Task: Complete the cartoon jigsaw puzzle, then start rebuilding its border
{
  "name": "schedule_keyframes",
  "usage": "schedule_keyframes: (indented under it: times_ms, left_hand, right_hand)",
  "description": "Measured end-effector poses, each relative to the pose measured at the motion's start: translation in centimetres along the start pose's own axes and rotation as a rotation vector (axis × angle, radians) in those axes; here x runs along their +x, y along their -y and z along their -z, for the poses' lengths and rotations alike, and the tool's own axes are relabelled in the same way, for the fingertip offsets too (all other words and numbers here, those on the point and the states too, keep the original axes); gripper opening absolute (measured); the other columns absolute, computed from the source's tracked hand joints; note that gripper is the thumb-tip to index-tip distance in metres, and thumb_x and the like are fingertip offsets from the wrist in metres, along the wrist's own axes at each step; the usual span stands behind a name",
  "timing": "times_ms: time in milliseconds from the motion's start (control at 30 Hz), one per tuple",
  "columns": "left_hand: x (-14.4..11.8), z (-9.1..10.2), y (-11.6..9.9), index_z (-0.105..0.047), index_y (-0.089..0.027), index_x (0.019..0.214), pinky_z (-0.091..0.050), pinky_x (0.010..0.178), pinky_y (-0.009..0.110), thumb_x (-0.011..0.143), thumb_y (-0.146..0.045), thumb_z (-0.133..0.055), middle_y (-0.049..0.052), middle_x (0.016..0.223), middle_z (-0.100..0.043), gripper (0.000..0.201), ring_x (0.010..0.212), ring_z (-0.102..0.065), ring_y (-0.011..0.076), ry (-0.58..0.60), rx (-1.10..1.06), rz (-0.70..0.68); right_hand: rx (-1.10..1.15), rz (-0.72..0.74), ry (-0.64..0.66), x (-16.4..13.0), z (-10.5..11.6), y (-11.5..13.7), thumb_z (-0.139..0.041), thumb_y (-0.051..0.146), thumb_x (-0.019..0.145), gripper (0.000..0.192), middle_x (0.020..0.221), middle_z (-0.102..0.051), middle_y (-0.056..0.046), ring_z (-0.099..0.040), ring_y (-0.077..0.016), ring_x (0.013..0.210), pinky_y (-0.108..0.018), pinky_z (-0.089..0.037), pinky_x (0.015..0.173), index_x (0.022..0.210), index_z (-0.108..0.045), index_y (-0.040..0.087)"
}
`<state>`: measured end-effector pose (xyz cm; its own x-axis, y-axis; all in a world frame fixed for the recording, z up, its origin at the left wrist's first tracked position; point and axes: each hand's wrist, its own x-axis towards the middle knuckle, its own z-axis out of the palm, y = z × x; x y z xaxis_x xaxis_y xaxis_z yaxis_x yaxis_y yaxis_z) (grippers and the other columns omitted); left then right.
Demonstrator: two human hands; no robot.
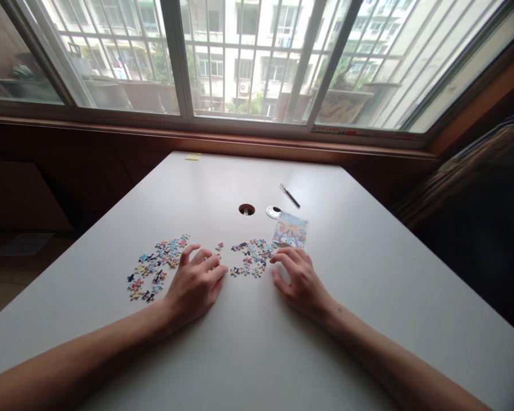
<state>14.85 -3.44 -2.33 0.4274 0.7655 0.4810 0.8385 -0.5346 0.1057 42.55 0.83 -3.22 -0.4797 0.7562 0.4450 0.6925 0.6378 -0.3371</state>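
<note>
Two heaps of small colourful jigsaw pieces lie on a white table (368,274). The left heap (154,268) spreads out beside my left hand (195,283), which rests palm down with fingers curled loosely, its fingertips near a few stray pieces (219,247). The middle heap (250,257) lies between both hands. My right hand (298,277) rests palm down with fingers spread, fingertips touching the right edge of that heap. A small printed picture card (291,229) lies just beyond the right hand. Neither hand visibly holds a piece.
A round cable hole (246,209) and its loose cap (273,212) sit behind the pieces. A pen (290,196) lies farther back, a yellow note (193,156) at the far edge. A wide window runs behind; a dark striped chair (474,188) stands right.
</note>
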Motion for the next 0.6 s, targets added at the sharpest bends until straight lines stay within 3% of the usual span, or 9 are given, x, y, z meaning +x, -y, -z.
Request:
schedule_keyframes:
  times_ms: [200,400,600]
  left_hand:
    - [-0.33,0.15,-0.63,-0.064,-0.021,0.082,-0.032,0.101,0.046,0.082,-0.014,-0.059,0.000,0.078,-0.064,0.008,0.086,-0.058,0.0198,-0.023,-0.097,-0.089]
    - [-0.51,0.29,-0.85,-0.064,-0.021,0.086,-0.034,0.096,0.044,0.079,-0.018,-0.062,0.002,0.088,-0.068,0.008,0.087,-0.058,0.0205,0.010,-0.212,-0.099]
    - [-0.45,0.06,-0.69,-0.066,-0.024,0.091,-0.032,0.097,0.042,0.088,-0.017,-0.059,0.000,0.091,-0.070,0.010,0.088,-0.061,0.0169,0.049,-0.286,-0.184]
  right_hand:
    - [-0.021,-0.051,-0.002,-0.03,-0.10,-0.03,-0.055,0.018,0.087,0.013,0.108,-0.063,-0.008,-0.054,-0.0280,0.107,-0.045,-0.038,0.096,0.098,-0.060,0.021]
    - [-0.017,-0.178,-0.036,0.00,-0.37,-0.58,-0.055,0.020,0.085,0.010,0.103,-0.064,-0.007,-0.055,-0.0276,0.102,-0.044,-0.039,0.092,0.094,-0.059,0.022]
    - [-0.008,-0.220,-0.043,0.04,-0.53,-0.86,-0.054,0.020,0.083,0.008,0.099,-0.064,-0.006,-0.054,-0.0268,0.099,-0.041,-0.038,0.089,0.090,-0.058,0.022]
